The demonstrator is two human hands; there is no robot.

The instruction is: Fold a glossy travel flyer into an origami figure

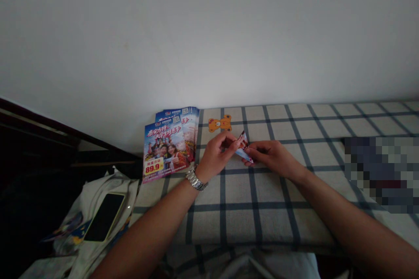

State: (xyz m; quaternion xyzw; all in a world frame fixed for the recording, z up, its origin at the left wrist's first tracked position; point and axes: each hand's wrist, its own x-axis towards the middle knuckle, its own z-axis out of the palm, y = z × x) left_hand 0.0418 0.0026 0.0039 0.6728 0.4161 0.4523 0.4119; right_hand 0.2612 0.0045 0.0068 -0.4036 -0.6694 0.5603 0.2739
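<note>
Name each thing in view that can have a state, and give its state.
Paper: folded, in both hands
Left hand: grip closed on the paper
Right hand: pinching the paper
Flyers: unfolded, in an overlapping pile
Phone: screen dark
Watch: fastened
Tablecloth: spread out

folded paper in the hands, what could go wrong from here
The folded paper, pinched by the left hand and right hand, might crease crookedly or tear. The watch sits close to the flyers, so a careless sweep of that wrist could knock them askew.
</note>
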